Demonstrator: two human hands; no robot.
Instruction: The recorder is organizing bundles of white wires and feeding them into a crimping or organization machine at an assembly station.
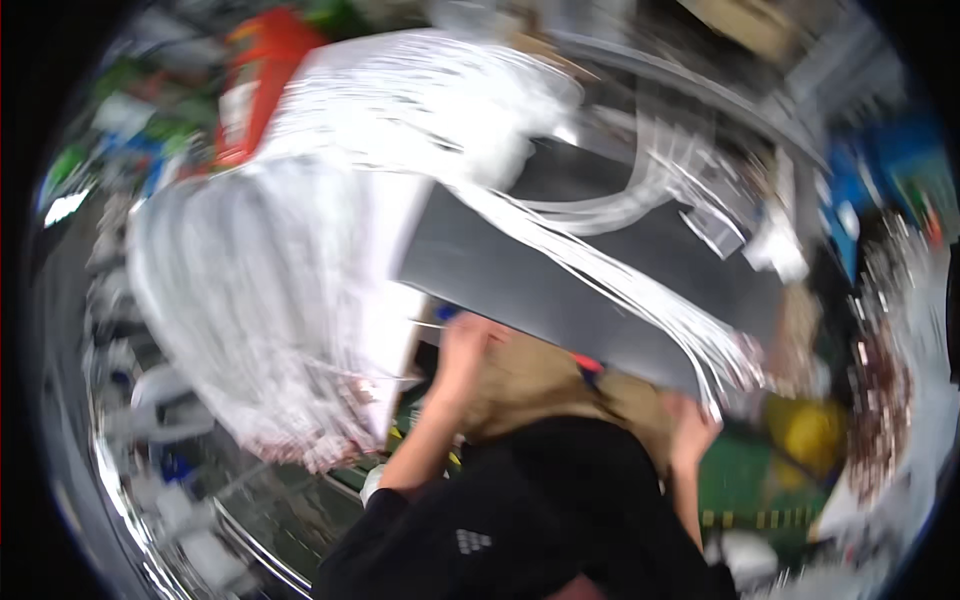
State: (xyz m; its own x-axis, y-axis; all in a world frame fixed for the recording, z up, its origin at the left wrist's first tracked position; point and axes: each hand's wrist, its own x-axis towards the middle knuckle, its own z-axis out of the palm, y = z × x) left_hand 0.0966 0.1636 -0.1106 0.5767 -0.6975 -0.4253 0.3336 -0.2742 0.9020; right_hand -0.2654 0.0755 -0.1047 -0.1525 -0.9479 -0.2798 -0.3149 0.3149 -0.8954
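Observation:
A bundle of long white wires (pixel 600 275) lies slantwise across the dark grey tabletop (pixel 500 262), its brownish ends toward the near right. My left hand (pixel 467 342) is at the table's near edge, above the tan cloth over my lap; its fingers are smeared by motion. Lower right, my right hand (pixel 692 428) is beside the table edge, right by the tip of one white wire that hangs over. Blur hides whether it grips that wire. Left of the table, a thick bunch of whitish wires (pixel 250 290) drapes down with pinkish-copper ends.
A large white heap (pixel 410 100) of wires lies at the far left, with an orange-red bin (pixel 265 75) behind it. Clear curved tubing (pixel 600 215) and small blurred items are at the far right of the tabletop. A yellow object (pixel 808 432) sits low on the right.

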